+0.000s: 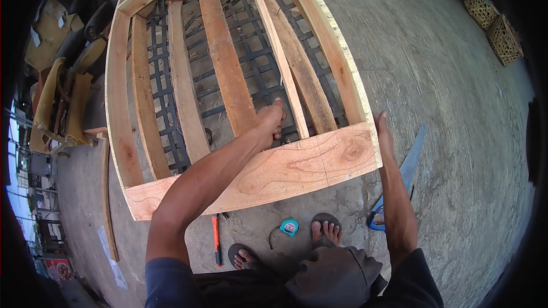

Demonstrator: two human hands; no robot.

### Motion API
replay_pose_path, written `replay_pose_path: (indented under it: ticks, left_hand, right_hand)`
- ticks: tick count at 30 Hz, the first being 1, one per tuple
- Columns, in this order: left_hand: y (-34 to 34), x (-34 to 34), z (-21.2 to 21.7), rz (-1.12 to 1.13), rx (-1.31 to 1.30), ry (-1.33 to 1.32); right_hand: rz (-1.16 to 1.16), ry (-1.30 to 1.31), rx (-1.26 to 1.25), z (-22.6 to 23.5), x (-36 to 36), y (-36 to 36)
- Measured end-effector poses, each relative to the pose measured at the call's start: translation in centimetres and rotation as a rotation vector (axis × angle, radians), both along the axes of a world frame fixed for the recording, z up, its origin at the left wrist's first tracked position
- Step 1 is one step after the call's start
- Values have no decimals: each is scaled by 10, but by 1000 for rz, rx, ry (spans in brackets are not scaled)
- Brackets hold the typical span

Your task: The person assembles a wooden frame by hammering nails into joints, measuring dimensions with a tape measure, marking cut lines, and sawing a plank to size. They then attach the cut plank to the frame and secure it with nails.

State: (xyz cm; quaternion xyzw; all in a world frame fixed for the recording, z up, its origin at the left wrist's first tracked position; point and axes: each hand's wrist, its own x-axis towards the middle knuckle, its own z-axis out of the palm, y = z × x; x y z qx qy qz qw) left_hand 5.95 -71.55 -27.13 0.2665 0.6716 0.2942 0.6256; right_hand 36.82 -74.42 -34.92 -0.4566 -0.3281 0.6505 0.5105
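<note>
A large wooden frame (251, 182) with lengthwise slats stands before me, its wide pale board nearest. My left arm reaches over that board. My left hand (270, 122) is closed inside the frame, beside a thin upright slat (274, 45) and the end of a rough brown slat (224, 57). Its thumb points away from me; whatever its curled fingers hold is hidden. At the near right corner, my right hand (384, 140) grips the frame from outside, one digit along the side and the other fingers mostly hidden. Dark webbing (245, 51) crosses beneath the slats.
A handsaw (412, 157) with a blue handle lies right of the frame. Near my feet are a teal tape measure (289, 227) and a red-handled tool (216, 239). Chair frames (63, 102) crowd the left; woven baskets (504, 40) stand far right. A wood strip (107, 199) lies left.
</note>
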Motion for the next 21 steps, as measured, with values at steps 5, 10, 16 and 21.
replay_pose_path:
  ticks: [5,10,16,21]
  left_hand:
    - [14,39,-6,135,-167,-154]
    - [12,83,29,144,-166,-195]
    - [14,65,22,11,-225,-316]
    - [18,62,23,-23,-231,-274]
  right_hand:
    - [31,10,24,23,-17,-7]
    - [81,-111,119,40,-28,-20]
    - [50,3,-103,24,0,-13]
    - [-4,-29,-105,25,3,-6]
